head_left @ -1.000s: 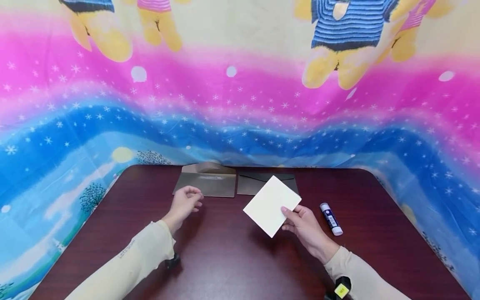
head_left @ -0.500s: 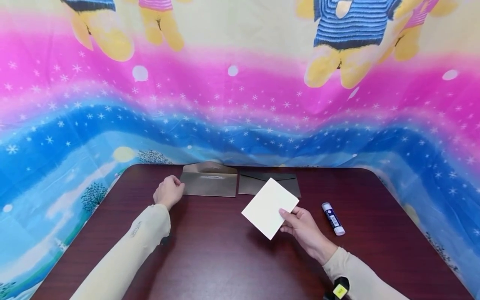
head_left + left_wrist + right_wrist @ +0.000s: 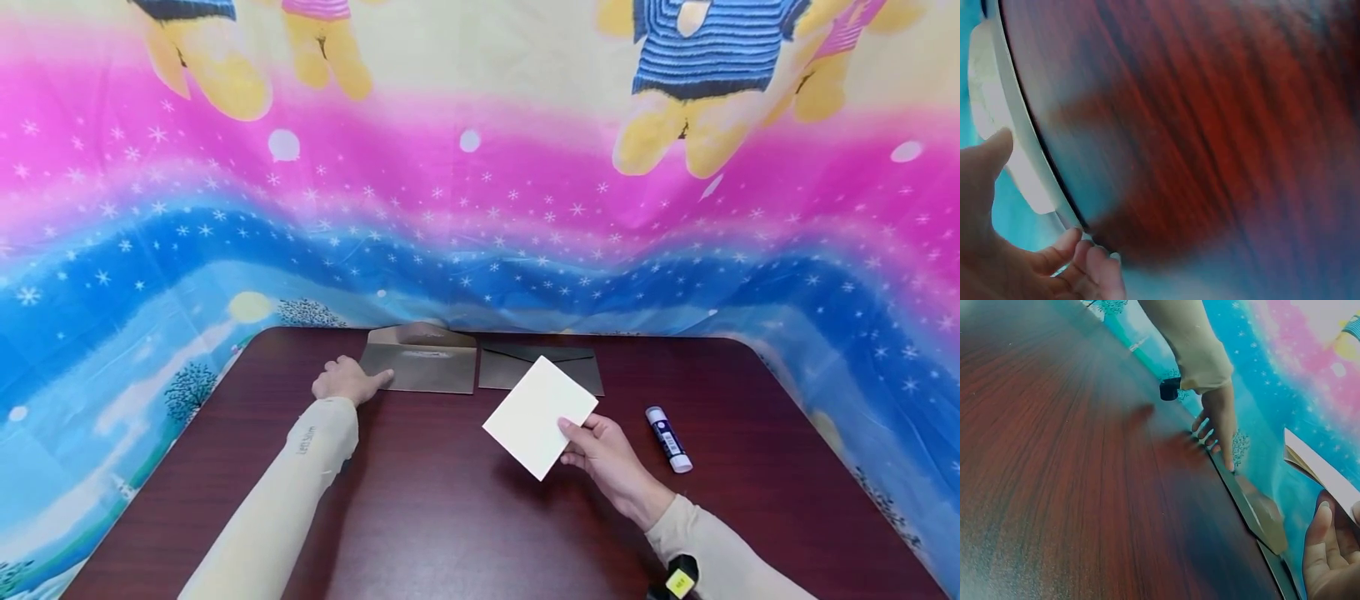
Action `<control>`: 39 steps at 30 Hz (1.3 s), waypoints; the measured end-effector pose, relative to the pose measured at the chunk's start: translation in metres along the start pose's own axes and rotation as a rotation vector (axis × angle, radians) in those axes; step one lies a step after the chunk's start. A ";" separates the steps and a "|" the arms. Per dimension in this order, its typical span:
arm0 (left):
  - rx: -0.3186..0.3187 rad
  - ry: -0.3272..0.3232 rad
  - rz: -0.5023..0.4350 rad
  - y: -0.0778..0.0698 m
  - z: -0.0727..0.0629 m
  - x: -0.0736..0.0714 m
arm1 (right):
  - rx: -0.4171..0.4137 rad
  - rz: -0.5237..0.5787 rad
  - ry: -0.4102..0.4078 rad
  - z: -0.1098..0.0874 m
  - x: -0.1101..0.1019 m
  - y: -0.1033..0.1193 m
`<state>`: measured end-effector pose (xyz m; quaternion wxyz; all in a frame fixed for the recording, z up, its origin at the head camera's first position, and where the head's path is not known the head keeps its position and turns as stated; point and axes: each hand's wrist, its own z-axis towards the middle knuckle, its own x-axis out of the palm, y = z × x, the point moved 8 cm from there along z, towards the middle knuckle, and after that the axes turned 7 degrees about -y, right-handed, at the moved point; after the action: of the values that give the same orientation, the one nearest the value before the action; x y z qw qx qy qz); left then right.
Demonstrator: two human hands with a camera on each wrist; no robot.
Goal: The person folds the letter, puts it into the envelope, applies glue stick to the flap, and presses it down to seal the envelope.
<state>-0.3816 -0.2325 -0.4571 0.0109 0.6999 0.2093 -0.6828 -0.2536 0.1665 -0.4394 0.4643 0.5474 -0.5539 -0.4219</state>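
Note:
Between the thumb and fingers of my right hand (image 3: 611,462), a cream folded card (image 3: 534,421) is held tilted above the table; its separate layers show at the edge of the card (image 3: 1322,464) in the right wrist view. My left hand (image 3: 345,381) is at the left end of a grey-brown envelope (image 3: 427,375) whose flap is raised. Its thumb stretches over the envelope's lower left corner, with the other fingers spread down by the left edge. A second envelope (image 3: 497,377), flap down, lies just right of the first, partly covered by the card.
A glue stick (image 3: 669,440) with white ends and a dark blue label lies right of my right hand. The dark red-brown wooden table (image 3: 435,517) meets a printed cloth backdrop (image 3: 450,200) at its back edge.
My left hand has moved left from the front of the left envelope to its left end, and its fingers have spread. The right hand keeps the card nearly still.

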 end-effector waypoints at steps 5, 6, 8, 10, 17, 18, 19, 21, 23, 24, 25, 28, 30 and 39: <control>0.024 0.005 0.088 -0.005 -0.001 -0.001 | 0.001 0.000 0.008 0.000 0.002 -0.001; 0.027 0.012 0.093 -0.005 -0.002 -0.002 | 0.001 0.001 0.005 0.000 0.002 -0.001; 0.018 0.032 0.084 -0.003 -0.003 -0.003 | 0.002 0.000 -0.005 0.000 0.000 -0.001; 0.005 0.051 0.068 -0.001 -0.004 -0.004 | 0.004 -0.001 -0.013 0.000 -0.001 -0.002; -0.034 0.023 -0.080 0.009 -0.005 -0.007 | -0.001 -0.010 -0.016 0.000 -0.006 -0.002; -0.035 0.014 -0.104 0.011 -0.004 -0.007 | 0.001 -0.013 -0.019 0.000 -0.007 -0.002; -0.037 0.006 -0.131 0.012 -0.003 -0.007 | 0.004 -0.014 -0.026 0.000 -0.009 -0.002; -0.042 -0.006 -0.204 0.016 -0.001 -0.008 | 0.009 -0.022 -0.032 0.000 -0.011 -0.003; -0.047 -0.013 -0.290 0.020 0.001 -0.008 | 0.012 -0.028 -0.032 -0.001 -0.013 -0.003; -0.046 -0.010 -0.350 0.021 0.001 -0.008 | 0.012 -0.028 -0.029 -0.001 -0.013 -0.003; -0.050 -0.004 -0.414 0.022 0.002 -0.007 | 0.010 -0.029 -0.025 -0.001 -0.013 -0.003; -0.071 0.021 -0.609 0.025 0.002 -0.005 | 0.006 -0.031 -0.016 -0.001 -0.014 -0.002; -0.096 0.041 -0.738 0.025 0.001 -0.003 | 0.005 -0.029 -0.023 -0.001 -0.015 -0.001; -0.209 0.117 -1.112 0.021 -0.013 -0.005 | 0.004 -0.028 -0.054 -0.002 -0.022 0.000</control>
<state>-0.3628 -0.2491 -0.4572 -0.2925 0.5162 0.6131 -0.5216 -0.2524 0.1885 -0.4404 0.4421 0.5443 -0.5595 -0.4418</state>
